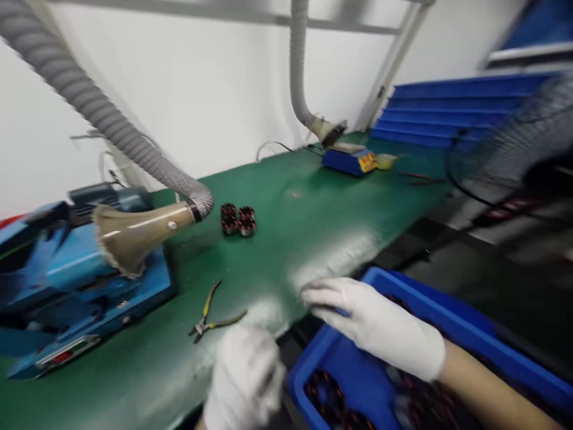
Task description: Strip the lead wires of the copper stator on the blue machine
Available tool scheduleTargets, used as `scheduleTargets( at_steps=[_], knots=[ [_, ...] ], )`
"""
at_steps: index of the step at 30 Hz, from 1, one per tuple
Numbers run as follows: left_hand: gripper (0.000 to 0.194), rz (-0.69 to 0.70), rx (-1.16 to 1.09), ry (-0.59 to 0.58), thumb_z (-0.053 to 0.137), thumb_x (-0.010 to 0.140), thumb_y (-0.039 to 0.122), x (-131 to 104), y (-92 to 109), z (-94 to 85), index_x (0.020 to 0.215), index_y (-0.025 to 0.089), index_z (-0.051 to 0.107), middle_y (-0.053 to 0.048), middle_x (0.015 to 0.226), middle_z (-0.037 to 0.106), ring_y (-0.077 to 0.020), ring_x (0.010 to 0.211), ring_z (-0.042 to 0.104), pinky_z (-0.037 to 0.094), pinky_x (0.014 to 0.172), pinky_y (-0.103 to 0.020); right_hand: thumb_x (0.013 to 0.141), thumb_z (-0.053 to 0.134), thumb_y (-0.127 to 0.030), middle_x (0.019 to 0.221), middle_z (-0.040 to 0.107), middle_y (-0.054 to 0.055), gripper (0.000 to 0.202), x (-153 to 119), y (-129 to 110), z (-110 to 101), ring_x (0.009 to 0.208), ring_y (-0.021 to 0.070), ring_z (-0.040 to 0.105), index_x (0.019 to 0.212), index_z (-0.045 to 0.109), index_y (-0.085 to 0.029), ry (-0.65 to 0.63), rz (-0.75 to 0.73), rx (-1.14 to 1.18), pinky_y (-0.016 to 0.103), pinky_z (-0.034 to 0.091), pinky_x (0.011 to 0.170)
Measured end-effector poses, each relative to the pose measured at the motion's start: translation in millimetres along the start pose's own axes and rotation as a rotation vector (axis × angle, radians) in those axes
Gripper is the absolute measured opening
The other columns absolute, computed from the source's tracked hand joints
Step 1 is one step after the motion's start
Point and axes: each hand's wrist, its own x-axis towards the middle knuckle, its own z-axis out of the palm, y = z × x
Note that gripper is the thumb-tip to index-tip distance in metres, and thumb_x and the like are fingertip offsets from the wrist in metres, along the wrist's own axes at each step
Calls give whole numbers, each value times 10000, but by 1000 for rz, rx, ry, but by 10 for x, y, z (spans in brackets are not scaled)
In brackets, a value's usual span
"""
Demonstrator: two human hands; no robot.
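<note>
My right hand (376,325), in a white glove, reaches over the near-left end of a blue bin (308,352). Its fingers are stretched toward the table edge, with a gap between them and nothing visible in the hand. Inside the bin lie several copper-wound motor cores (324,394), partly hidden by my right arm. My left hand (244,376), also gloved in white, is at the front edge of the green table (268,257). Motion blurs its fingers, so whether it holds anything is unclear. Just beyond it lie cutting pliers (203,325) with yellow-green handles, spread apart.
Several wound cores (238,220) stand grouped on the table. At left is a blue machine (85,280) under an extraction hose (147,230). A second hose (299,65) hangs above a blue device (349,160). Stacked blue trays (456,110) and a fan (528,131) are at right.
</note>
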Motion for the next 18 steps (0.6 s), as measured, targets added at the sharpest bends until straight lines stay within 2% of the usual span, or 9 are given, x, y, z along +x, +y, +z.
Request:
scheduleTargets(
  at_steps=[1, 2, 3, 4, 5, 7, 10, 14, 18],
  knots=[
    [295, -103, 25, -22, 577, 858, 256, -27, -154, -39, 1132, 146, 577, -144, 1172, 601, -300, 1111, 536, 440, 964, -565, 874, 535, -235, 1165, 699, 22, 271, -302, -7, 94, 1050, 215, 655, 1072, 710, -294, -123, 54, 46, 309, 488, 937],
    [382, -201, 151, -74, 600, 838, 330, -63, -298, -66, 1163, 132, 561, -169, 1224, 579, -349, 1185, 482, 444, 974, -564, 853, 545, -222, 1202, 685, 43, 299, -572, -22, 210, 1065, 246, 652, 1093, 707, -299, -239, 125, 81, 351, 488, 944],
    [517, -225, 232, -150, 603, 825, 415, -108, -421, -85, 1234, 109, 516, -196, 1285, 544, -363, 1214, 465, 460, 980, -548, 824, 558, -194, 1260, 653, 73, 352, -803, -47, 342, 1082, 288, 646, 1128, 696, -304, -341, 201, 106, 410, 482, 950],
    [622, -183, 292, -200, 591, 820, 474, -160, -513, -103, 1274, 65, 476, -221, 1273, 555, -359, 1188, 497, 480, 968, -533, 783, 574, -158, 1320, 611, 102, 432, -990, -79, 485, 1094, 331, 638, 1172, 674, -317, -421, 270, 118, 469, 475, 950],
    [643, -150, 316, -233, 583, 817, 502, -218, -572, -124, 1281, 71, 470, -213, 1263, 570, -351, 1184, 510, 477, 978, -526, 743, 579, -119, 1368, 569, 129, 533, -1131, -117, 629, 1099, 366, 631, 1228, 637, -332, -463, 321, 119, 518, 466, 945],
    [654, -118, 327, -263, 570, 821, 522, -344, -607, -182, 1290, 81, 459, -194, 1242, 594, -322, 1163, 539, 474, 991, -502, 712, 551, -66, 1436, 487, 169, 687, -1285, -192, 885, 1113, 391, 620, 1336, 529, -352, -478, 358, 124, 548, 454, 943],
    [662, -145, 340, -262, 557, 821, 542, -556, -584, -300, 1306, 104, 447, -178, 1262, 592, -313, 1161, 546, 471, 994, -501, 730, 491, -31, 1456, 456, 175, 744, -1285, -245, 1094, 1122, 344, 626, 1402, 436, -344, -470, 359, 130, 469, 466, 952],
    [636, -208, 422, -214, 527, 816, 580, -909, -696, -478, 1249, 116, 485, -195, 1215, 623, -333, 1115, 594, 523, 914, -519, 684, 571, -81, 1167, 693, 100, 671, -1123, -162, 1089, 974, 300, 702, 1299, 558, -349, -520, 301, 161, 372, 528, 846],
    [518, -204, 568, -149, 528, 797, 575, -1253, -933, -636, 1095, 152, 541, -206, 1110, 689, -332, 979, 687, 587, 783, -506, 642, 642, -171, 1038, 757, 69, 537, -969, -79, 1098, 941, 299, 712, 1155, 673, -328, -526, 290, 141, 342, 532, 817]
  ],
)
